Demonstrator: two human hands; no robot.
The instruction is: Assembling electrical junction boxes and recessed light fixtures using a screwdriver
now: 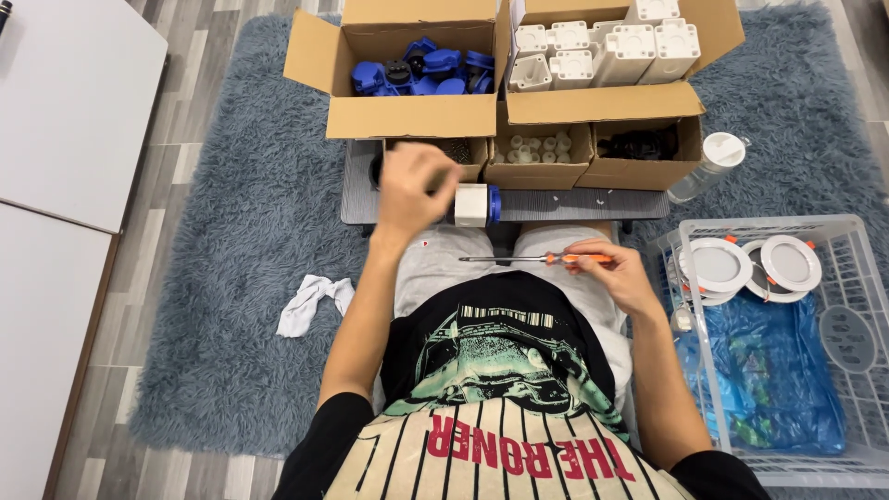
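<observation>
My left hand (414, 185) is raised over the small grey table (574, 204), blurred, fingers curled beside a white block with a blue cap (476, 205) that lies on the table; whether the fingers pinch anything I cannot tell. My right hand (619, 273) rests over my lap and holds a screwdriver with an orange handle (537, 258), its shaft pointing left.
At the back, an open carton of blue parts (421, 72) and a carton of white housings (602, 46). Three small boxes (542, 153) sit in front of them. A clear bottle (708, 167) lies right. A white basket (787, 343) holds round white lamps. A white cloth (310, 301) lies on the blue rug.
</observation>
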